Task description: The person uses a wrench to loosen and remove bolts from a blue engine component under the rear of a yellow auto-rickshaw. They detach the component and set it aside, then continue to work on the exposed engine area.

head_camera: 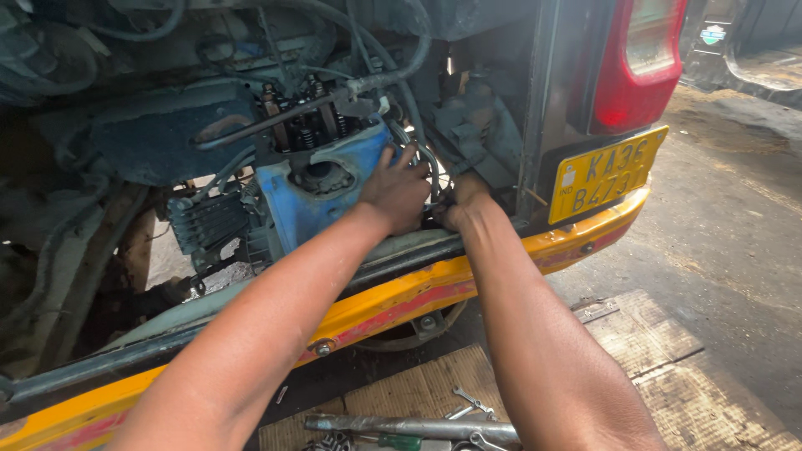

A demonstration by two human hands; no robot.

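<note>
Blue engine cover (313,200) chipped painted metal; bumper (401,301) glossy, scuffed.
</note>
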